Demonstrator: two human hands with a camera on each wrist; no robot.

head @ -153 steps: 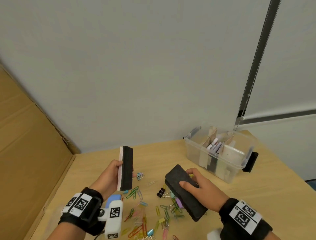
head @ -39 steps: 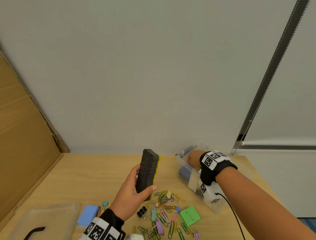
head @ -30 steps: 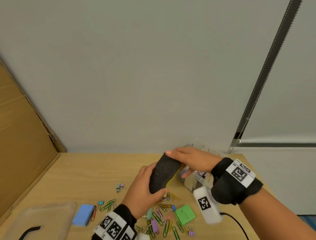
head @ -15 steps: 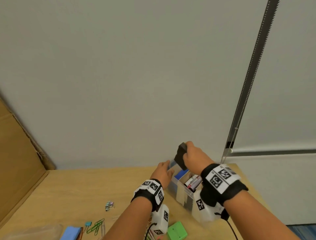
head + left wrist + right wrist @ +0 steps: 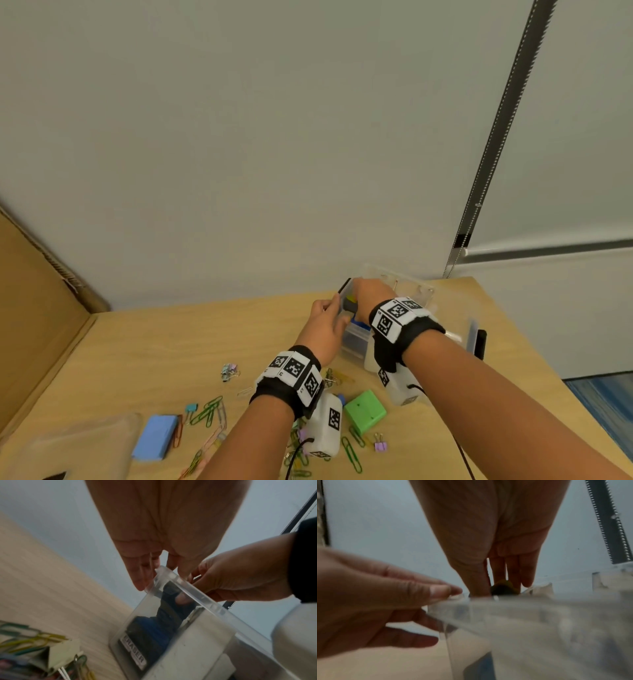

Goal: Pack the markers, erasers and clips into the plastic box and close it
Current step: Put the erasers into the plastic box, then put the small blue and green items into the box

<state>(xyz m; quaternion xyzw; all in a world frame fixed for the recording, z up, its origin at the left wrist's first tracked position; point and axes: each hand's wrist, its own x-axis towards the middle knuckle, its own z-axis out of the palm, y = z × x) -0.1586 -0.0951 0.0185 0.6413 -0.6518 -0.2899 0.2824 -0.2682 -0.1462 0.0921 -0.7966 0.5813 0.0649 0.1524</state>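
Observation:
The clear plastic box point(image 5: 416, 294) stands at the table's far right. My right hand point(image 5: 368, 293) reaches into its left end and pinches a black eraser with a yellow back point(image 5: 502, 588), standing on end, between thumb and fingers. Through the wall in the left wrist view, this eraser point(image 5: 169, 601) sits above a dark one labelled ERASER point(image 5: 135, 654). My left hand point(image 5: 329, 320) pinches the box's left rim point(image 5: 453, 600), thumb on top. A blue eraser point(image 5: 154, 437) and several paper clips point(image 5: 209, 413) lie loose on the table.
A green square block point(image 5: 364, 411) lies near my left wrist, with small binder clips point(image 5: 230, 370) around. The clear lid point(image 5: 68, 448) rests at the lower left. A cardboard panel point(image 5: 37, 329) stands along the left edge, and a wall is close behind the table.
My left hand passed the black and yellow eraser to my right, which carried it over the box and lowered it into the left end. My left hand moved to the box's rim.

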